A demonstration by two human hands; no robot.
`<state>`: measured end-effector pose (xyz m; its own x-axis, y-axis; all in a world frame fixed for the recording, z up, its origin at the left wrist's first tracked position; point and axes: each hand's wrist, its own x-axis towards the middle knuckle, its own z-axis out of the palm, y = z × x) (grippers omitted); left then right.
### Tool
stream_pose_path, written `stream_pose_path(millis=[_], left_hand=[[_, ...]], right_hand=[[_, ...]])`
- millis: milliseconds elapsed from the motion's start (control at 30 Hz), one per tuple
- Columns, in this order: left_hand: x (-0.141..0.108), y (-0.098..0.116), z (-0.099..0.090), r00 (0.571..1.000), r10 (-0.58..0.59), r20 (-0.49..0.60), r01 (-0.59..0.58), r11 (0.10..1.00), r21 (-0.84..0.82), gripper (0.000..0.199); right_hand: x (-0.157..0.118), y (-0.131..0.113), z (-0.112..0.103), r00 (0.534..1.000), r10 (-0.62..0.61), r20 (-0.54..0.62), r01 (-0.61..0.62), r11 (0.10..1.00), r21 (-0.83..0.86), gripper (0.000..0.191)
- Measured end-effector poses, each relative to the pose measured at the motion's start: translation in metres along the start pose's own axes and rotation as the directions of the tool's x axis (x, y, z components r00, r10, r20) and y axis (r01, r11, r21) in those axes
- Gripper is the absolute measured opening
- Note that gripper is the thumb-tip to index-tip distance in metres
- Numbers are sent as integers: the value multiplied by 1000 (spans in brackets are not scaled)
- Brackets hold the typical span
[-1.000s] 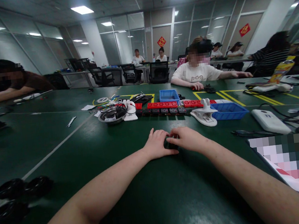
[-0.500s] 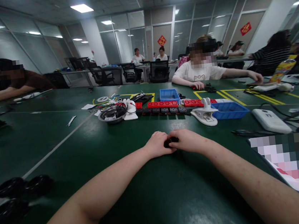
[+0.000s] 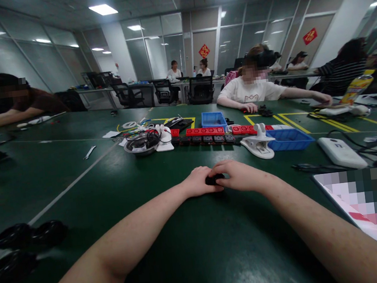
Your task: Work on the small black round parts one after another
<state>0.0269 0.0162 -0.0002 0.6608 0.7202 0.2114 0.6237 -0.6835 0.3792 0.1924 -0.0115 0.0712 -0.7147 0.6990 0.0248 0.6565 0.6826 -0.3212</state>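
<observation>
Both hands meet over the green table (image 3: 172, 234), around a small dark object (image 3: 214, 181) whose kind I cannot make out. My left hand (image 3: 198, 181) is closed on its left side. From the right, my right hand (image 3: 235, 175) grips the same object between thumb and fingers. The hands cover much of it, and only a black patch shows between them. Several glossy black ring-shaped parts (image 3: 12, 236) lie at the far left of the table, away from my hands.
Beyond my hands stand a metal bowl (image 3: 141, 144) of cables, a row of red and black modules (image 3: 204, 132), a white clip stand (image 3: 259, 144) and a blue bin (image 3: 290, 140). A white power bank (image 3: 342, 153) with cables lies right. A co-worker (image 3: 250, 86) sits opposite.
The fingers of my right hand have shifted slightly up and left over the dark object. My left hand has barely moved, and both still hold the object.
</observation>
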Motion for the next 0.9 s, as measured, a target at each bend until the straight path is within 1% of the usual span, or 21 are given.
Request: stream_pose_path(millis=[67, 133, 267, 400, 500, 633, 800, 900], left_hand=[[-1, 2, -1, 1000, -17, -9, 17, 1000, -7, 49], [-2, 5, 0, 999, -47, -21, 47, 999, 8, 56], [-4, 10, 2, 993, -101, -63, 105, 993, 60, 65], [-5, 13, 4, 987, -122, -106, 133, 985, 107, 67], [-5, 13, 5, 986, -129, -101, 142, 980, 137, 61], [-4, 13, 6, 992, -100, -71, 110, 981, 161, 49], [-4, 12, 6, 998, -44, -52, 51, 989, 141, 44], [-3, 11, 5, 999, -27, -35, 30, 994, 106, 45]], right_hand=[[-1, -1, -2, 997, 57, -54, -58, 998, -17, 23], [-1, -2, -2, 988, 133, -80, -136, 990, -37, 22], [2, -1, 3, 960, 271, -77, -276, 959, -70, 25], [4, 2, 9, 937, 342, -72, -346, 936, -65, 23], [5, 3, 12, 933, 352, -80, -357, 931, -70, 20], [6, 4, 11, 938, 337, -83, -343, 937, -73, 18], [5, 5, 9, 963, 264, -48, -266, 963, -46, 14], [3, 6, 7, 977, 212, -20, -212, 977, -20, 16]])
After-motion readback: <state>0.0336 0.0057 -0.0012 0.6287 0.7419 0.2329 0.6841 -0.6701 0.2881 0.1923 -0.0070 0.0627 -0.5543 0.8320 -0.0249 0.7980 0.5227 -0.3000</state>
